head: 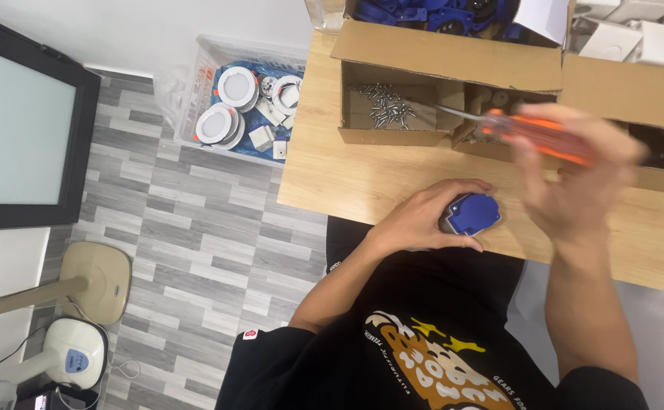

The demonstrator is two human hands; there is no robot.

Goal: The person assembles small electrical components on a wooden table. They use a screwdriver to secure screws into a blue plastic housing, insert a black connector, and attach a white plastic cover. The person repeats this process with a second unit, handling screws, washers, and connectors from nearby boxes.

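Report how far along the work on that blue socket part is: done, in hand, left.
Done: nothing shows as finished; no completed pieces are clearly set aside. In hand: the left hand pins a blue socket part on the wooden table, while the right hand, blurred, holds an orange-handled screwdriver over the cardboard box of loose screws. Left: more blue parts fill the box behind.

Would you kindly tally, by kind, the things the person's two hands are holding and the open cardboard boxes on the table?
Blue socket part, under the left hand: 1
Orange-handled screwdriver, in the right hand: 1
Open cardboard boxes: 2, one with screws, one beside it
Total: 4
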